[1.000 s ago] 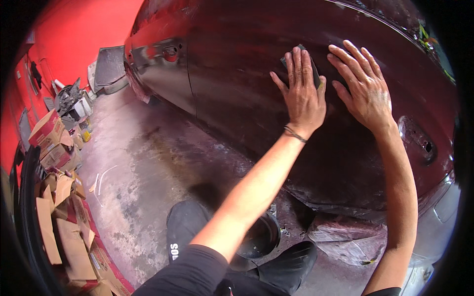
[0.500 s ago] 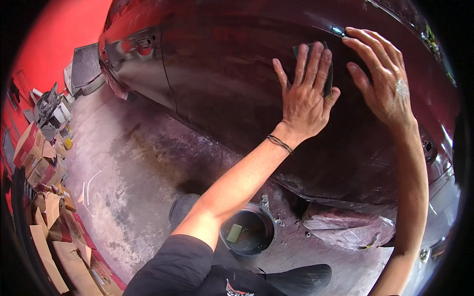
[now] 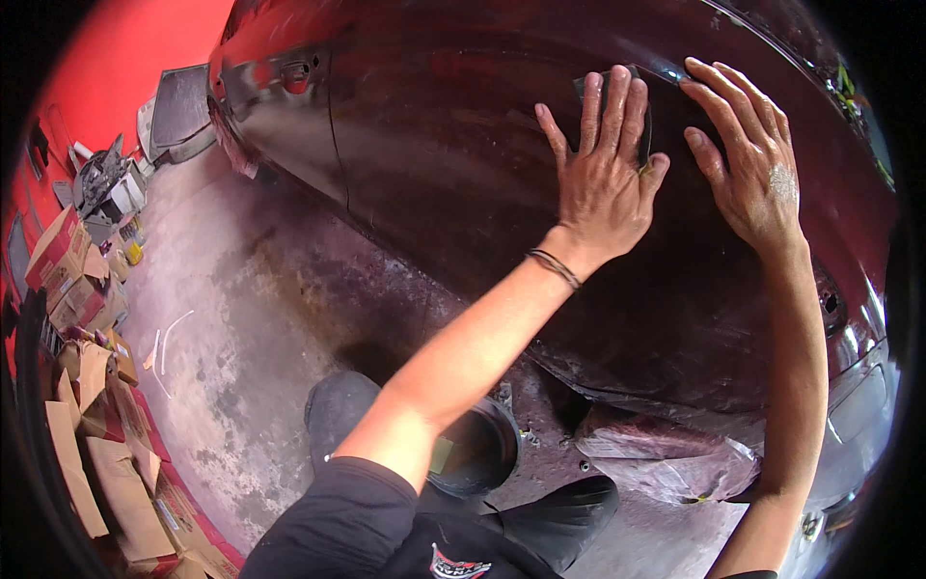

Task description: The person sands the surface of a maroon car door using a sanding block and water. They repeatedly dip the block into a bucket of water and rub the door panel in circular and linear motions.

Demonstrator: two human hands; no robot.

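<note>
The dark maroon car panel (image 3: 434, 174) curves across the upper view, its surface dull and streaked. My left hand (image 3: 608, 183) lies on it with fingers stretched, pressing a dark sheet that looks like sandpaper (image 3: 645, 135) against the panel. The sheet's edges show beside the fingers and near the thumb; the rest is hidden underneath. To its right, my right hand (image 3: 752, 174) is open, fingertips touching the panel near a bright crease. A pale, whitish patch marks the back of that hand.
Below my left forearm stands a dark bucket (image 3: 492, 449) with a greenish block (image 3: 441, 454) partly hidden inside. Flattened cardboard boxes (image 3: 121, 482) line the left side. Crumpled plastic sheeting (image 3: 666, 454) lies under the panel's lower edge. Dark car parts (image 3: 183, 111) lean on the red wall.
My left hand has slid slightly upward along the panel with the sandpaper. My right hand stays at nearly the same spot. The view has shifted a little, and my forearm covers more of the bucket.
</note>
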